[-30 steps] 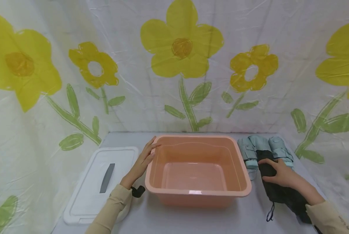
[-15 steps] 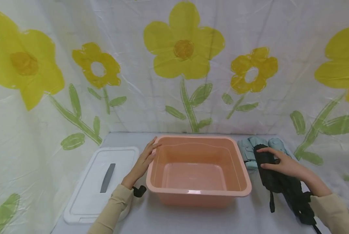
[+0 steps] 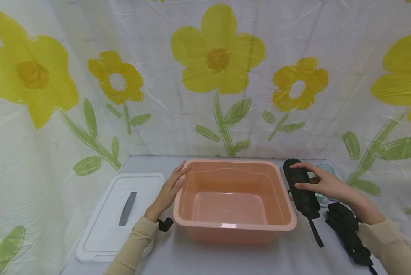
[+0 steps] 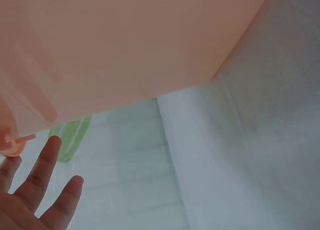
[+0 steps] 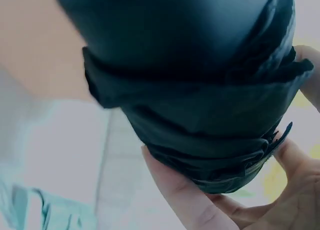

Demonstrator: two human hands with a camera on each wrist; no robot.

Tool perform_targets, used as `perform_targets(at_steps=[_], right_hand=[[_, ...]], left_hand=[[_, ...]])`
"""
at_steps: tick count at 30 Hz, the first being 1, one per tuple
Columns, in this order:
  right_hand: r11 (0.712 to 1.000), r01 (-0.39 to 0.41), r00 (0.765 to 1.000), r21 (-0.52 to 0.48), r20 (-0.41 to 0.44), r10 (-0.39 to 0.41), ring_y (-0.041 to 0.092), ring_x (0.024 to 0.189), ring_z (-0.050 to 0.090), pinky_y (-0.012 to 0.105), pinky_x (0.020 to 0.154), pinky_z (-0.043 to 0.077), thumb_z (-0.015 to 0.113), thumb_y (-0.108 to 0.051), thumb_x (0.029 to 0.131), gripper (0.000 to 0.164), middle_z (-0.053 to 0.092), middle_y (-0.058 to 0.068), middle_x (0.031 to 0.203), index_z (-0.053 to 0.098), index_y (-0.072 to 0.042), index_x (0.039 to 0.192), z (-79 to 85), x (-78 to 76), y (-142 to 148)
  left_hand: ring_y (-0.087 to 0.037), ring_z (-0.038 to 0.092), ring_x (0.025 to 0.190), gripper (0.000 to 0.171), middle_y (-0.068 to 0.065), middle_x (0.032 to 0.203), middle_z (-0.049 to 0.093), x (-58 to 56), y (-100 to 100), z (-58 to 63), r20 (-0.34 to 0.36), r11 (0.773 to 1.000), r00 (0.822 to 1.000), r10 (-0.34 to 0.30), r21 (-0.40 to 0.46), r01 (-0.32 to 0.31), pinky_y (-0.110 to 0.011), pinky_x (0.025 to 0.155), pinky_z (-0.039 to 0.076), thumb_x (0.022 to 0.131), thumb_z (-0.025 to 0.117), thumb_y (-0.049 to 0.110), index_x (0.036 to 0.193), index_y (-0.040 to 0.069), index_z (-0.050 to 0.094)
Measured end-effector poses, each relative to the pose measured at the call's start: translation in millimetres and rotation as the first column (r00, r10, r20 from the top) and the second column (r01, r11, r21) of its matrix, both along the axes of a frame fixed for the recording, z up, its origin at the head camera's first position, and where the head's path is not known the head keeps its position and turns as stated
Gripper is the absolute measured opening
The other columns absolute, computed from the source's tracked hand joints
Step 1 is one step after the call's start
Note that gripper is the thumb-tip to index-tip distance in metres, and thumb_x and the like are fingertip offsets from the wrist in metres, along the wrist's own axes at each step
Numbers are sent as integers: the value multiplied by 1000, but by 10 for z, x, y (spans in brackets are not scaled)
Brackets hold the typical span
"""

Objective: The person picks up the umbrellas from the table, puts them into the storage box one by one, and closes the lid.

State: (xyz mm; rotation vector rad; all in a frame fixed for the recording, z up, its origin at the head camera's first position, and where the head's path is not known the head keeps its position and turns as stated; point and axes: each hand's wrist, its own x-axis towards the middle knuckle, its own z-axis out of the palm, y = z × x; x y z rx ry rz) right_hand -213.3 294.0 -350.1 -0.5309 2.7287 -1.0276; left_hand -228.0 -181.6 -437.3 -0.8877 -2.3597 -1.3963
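My right hand [image 3: 324,183] grips a black folded umbrella [image 3: 302,194], thumb on one side and fingers on the other. Its strap hangs down toward me, and it is raised beside the right wall of a peach plastic bin [image 3: 229,226]. In the right wrist view the umbrella's loose fabric folds [image 5: 200,115] fill the upper middle, with my fingers wrapped about its far end. My left hand [image 3: 167,193] lies with extended fingers at the bin's left rim. In the left wrist view its fingertips [image 4: 52,145] are close to the rim, beneath the bin wall [image 4: 125,50].
A second black folded umbrella [image 3: 350,233] lies on the table at right, by my forearm. Light blue rolled items [image 3: 325,168] sit behind my right hand, mostly hidden. On the left is a white lid [image 3: 102,225] with a grey handle. A flower-print curtain [image 3: 177,126] hangs behind.
My right hand has lifted the umbrella off the other one and carried it up and left toward the bin, now covering the blue items. My left hand stays at the rim.
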Motion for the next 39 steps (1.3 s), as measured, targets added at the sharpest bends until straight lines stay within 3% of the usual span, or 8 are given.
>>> perform_targets(at_steps=[5,14,19,25,30,39], right_hand=[[1000,-22,1000,-9,13,23,29,95,58,41,72,46,63,-36,87,58,28,19,144,38,-22,136,57,-52,-180],[978,-74,981,-195,163,107,35,97,60,42,70,51,64,-27,88,57,26,25,141,36,-19,136,38,-198,-521],[978,-63,970,-197,217,107,33,99,59,42,72,51,65,-32,87,56,33,24,134,37,-24,135,-15,-261,-663],[978,-87,965,-189,228,130,31,100,56,40,74,51,64,-33,87,56,42,23,127,36,-20,134,-34,-333,-794],[984,-93,966,-150,225,126,32,101,54,39,70,52,65,-36,86,58,38,21,131,37,-20,133,-9,-390,-901],[970,-93,939,-226,303,161,28,95,60,41,71,54,68,-33,84,62,36,23,133,35,-18,135,-33,-473,-1148]], left_hand=[[-42,20,137,44,-20,151,21,0,6,18,-3,1000,1000,14,-11,-14,-63,100,26,94,38,-4,138,-2,40],[-41,19,138,44,-19,151,21,-7,4,29,8,1000,1000,22,-20,-21,-62,102,26,95,38,-3,138,-1,40],[-41,19,138,43,-17,152,20,4,12,41,23,1000,1000,18,-19,-18,-61,102,28,95,37,-2,139,-1,39],[-41,20,137,43,-18,151,21,24,13,62,27,999,999,23,-28,-22,-62,100,29,95,37,-2,138,-2,40],[-41,20,137,42,-19,151,21,33,17,68,22,1000,1000,18,-25,-17,-61,101,29,96,37,-2,138,-2,40],[-40,19,138,41,-19,151,21,49,32,47,29,999,999,32,-18,-32,-61,102,27,96,37,-1,137,-2,41]])
